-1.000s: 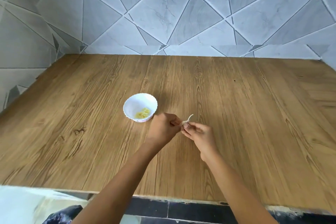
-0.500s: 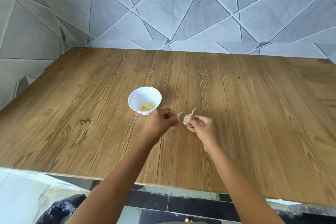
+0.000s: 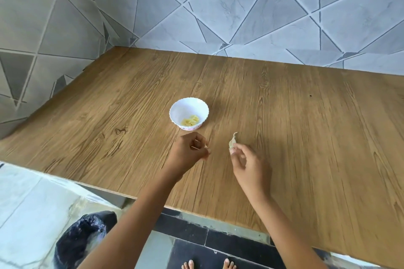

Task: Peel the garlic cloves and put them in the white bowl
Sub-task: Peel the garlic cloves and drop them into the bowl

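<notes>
At the far left, below the worktop (image 3: 306,137) edge, a bin lined with a black bag (image 3: 85,233) is seen on the floor. Further right, the white bowl (image 3: 175,111) stands on the worktop with a few peeled yellowish cloves (image 3: 190,120) lying in its bottom.

Just in front of the bowl, apart from it, the left hand (image 3: 192,150) is held with its fingers curled; a thin pale scrap of skin (image 3: 206,144) appears to be pinched at the fingertips, though it is too small for certainty.

To the right, across a clear gap, the garlic clove (image 3: 232,142) is pinched between thumb and fingertips of the right hand (image 3: 247,164). Its long axis points away from the person, the tapered tail uppermost and leaning slightly right. Papery skin seems to be left on it, so peeling is judged unfinished.

The bowl lies to the left of the clove and further from the person, beyond the left hand, which is the nearer of the two to it. The two grips would have to be brought together again before the clove could be carried leftward to the bowl.
</notes>
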